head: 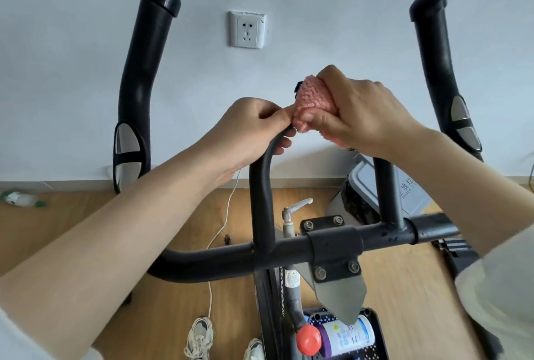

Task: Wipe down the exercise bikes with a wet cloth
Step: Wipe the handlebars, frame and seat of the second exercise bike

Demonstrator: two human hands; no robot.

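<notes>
A black exercise bike fills the view, its crossbar point(219, 255) low in the middle and two long grips point(144, 70) point(439, 65) rising left and right. A black inner loop bar point(261, 192) stands up from the crossbar. My right hand point(364, 117) grips a fluffy pink cloth point(309, 99) wrapped over the top of that loop. My left hand point(254, 128) is curled round the loop's left bend, fingertips touching the cloth's edge. The top of the loop is hidden under cloth and hands.
A white wall with a socket point(247, 29) stands right behind the bike. On the wooden floor lie a white cable point(228, 215), a plastic bottle point(21, 199) and a grey bin point(375, 189). A red knob point(308, 339) and a bottle in a holder point(346, 338) sit below.
</notes>
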